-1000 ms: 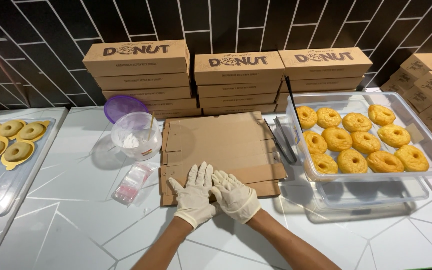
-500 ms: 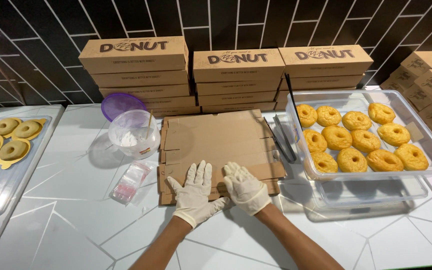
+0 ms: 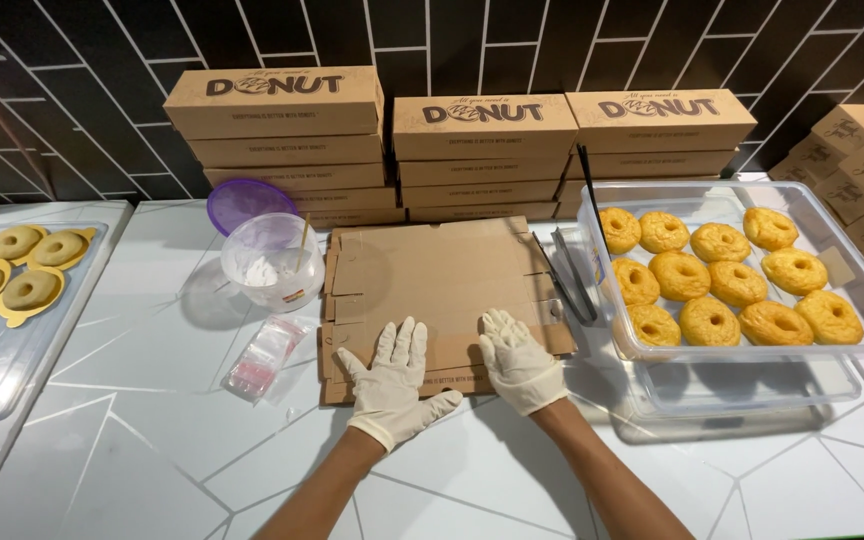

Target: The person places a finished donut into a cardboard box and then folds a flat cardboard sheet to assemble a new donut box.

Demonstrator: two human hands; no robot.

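Pressing flat on an unfolded brown cardboard box blank [image 3: 442, 290], lying on the white counter [image 3: 152, 440] before stacked closed boxes [image 3: 482, 150]. Left hand [image 3: 392, 385] spread open, gripping nothing; right hand [image 3: 520, 362] likewise, palm down on the near edge. Best kept even along the creases. Beside: clear tub of glazed doughnuts [image 3: 722, 285], black tongs [image 3: 572, 275], plastic bowl [image 3: 272, 260].

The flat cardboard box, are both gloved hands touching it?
Touching: the head view shows the left hand and right hand pressed flat on the flat cardboard box.
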